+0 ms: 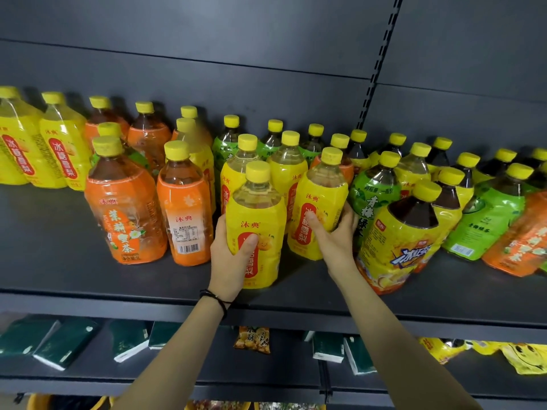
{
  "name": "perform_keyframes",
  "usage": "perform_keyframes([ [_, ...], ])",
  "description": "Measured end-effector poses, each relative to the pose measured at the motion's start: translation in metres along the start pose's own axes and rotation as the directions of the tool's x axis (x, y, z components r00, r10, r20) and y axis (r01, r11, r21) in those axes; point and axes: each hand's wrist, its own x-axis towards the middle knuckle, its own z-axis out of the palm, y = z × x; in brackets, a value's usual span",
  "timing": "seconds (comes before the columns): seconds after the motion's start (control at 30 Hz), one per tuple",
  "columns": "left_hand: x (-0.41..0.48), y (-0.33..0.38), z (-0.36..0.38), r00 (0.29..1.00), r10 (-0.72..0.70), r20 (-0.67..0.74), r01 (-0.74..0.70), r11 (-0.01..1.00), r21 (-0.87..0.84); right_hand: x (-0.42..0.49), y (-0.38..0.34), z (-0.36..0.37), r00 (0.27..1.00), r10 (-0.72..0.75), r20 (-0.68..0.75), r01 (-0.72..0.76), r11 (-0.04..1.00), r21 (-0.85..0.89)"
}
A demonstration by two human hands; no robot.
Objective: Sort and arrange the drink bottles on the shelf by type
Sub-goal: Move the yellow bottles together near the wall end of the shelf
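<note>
My left hand [232, 258] grips a yellow-label pear drink bottle [260, 214] at the front middle of the dark shelf [59, 241]. My right hand [336, 235] holds a second yellow pear bottle [322, 190] just to its right. Two orange-label tea bottles [127, 202] [186, 208] stand to the left. Two more yellow pear bottles [66, 143] sit at the far left. Green-label tea bottles [374, 193] and a yellow iced tea bottle with dark liquid [408, 235] stand on the right. All have yellow caps.
More mixed bottles fill the back row against the dark back panel [266, 39]. An orange-label bottle [524, 241] leans at the far right. The lower shelf holds dark green packs [65, 344], a snack bag [253, 340] and yellow bags [521, 358].
</note>
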Motion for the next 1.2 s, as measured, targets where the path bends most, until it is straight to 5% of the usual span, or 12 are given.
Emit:
perform_keyframes([
  [0.2, -0.002, 0.000, 0.003, 0.999, 0.019, -0.043, -0.018, 0.999, 0.031, -0.011, 0.001, 0.002, 1.000, -0.026, 0.008, 0.026, 1.000, 0.009],
  [0.7, -0.063, 0.029, -0.010, 0.951, 0.104, -0.292, -0.065, 0.988, 0.141, -0.086, -0.018, 0.000, 0.982, -0.083, 0.172, 0.017, 0.935, 0.355],
  [1.2, -0.101, 0.111, -0.220, 0.879, 0.152, -0.452, -0.089, 0.983, 0.158, -0.205, -0.091, 0.161, 0.891, -0.151, 0.429, -0.059, 0.897, 0.438],
])
